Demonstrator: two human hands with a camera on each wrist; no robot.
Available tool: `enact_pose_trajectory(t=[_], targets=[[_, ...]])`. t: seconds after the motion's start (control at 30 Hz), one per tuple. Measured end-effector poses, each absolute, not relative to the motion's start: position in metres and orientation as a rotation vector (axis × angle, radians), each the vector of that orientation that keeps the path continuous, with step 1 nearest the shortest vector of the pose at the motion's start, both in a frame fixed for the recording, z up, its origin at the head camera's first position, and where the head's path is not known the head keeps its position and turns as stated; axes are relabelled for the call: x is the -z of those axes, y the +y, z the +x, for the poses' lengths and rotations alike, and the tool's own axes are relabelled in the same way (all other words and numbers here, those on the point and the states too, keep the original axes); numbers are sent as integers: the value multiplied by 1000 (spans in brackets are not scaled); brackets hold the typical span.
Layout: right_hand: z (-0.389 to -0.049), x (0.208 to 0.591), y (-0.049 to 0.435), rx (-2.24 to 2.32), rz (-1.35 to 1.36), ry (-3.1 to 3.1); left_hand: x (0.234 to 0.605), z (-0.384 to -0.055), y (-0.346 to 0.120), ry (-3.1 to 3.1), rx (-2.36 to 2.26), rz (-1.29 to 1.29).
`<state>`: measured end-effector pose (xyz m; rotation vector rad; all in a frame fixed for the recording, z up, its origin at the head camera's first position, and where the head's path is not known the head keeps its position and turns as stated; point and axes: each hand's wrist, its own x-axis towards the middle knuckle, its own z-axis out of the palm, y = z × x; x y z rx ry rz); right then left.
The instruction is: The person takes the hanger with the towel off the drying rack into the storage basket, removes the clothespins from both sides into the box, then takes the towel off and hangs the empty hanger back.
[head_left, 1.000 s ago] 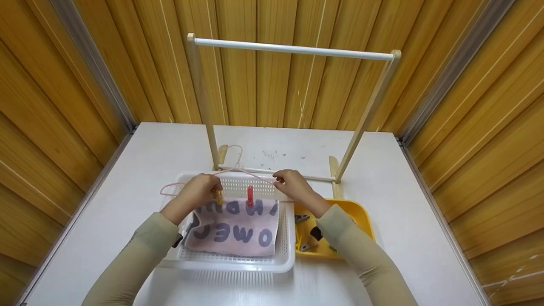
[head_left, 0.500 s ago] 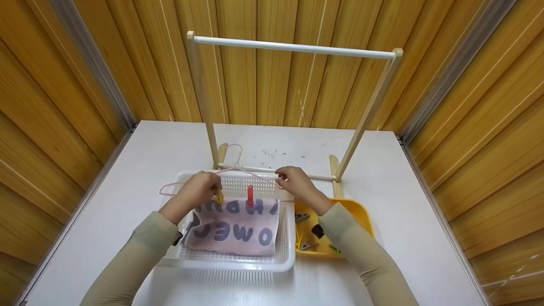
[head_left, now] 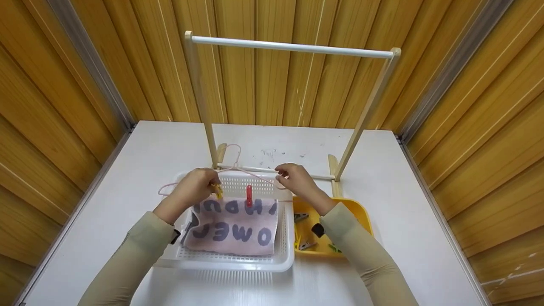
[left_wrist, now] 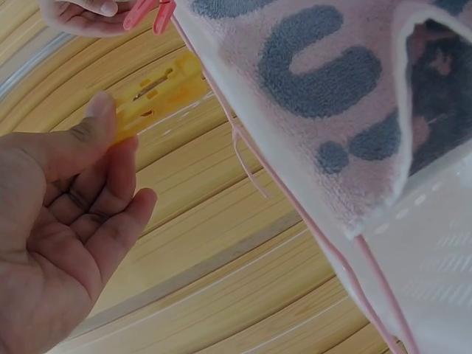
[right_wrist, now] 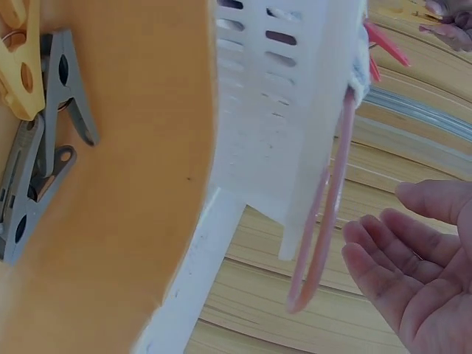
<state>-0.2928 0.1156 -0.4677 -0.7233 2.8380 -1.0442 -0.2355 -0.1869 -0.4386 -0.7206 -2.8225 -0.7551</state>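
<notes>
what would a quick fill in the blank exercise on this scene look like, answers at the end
The left hand pinches a ____ clothespin.
The basket beneath the lettered cloth is ____ in colour.
From the person's side, the tray stands to the ____ of the basket.
The right hand holds ____.

Missing words: yellow; white; right; nothing.

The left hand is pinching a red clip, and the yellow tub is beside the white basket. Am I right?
Not quite: the left hand is pinching a yellow clip, as the left wrist view shows. The yellow tub is indeed beside the white basket.
</notes>
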Motion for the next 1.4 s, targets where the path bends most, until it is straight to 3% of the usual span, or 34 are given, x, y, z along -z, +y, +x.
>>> enact_pose_trajectory(t=[0.8, 1.4], targets=[[-253, 438, 108, 1397, -863, 2733, 415, -222, -169, -2749, 1177, -614], [-234, 424, 89, 1371, -1100, 2704, 407, -216, -140, -2560, 1198, -764]])
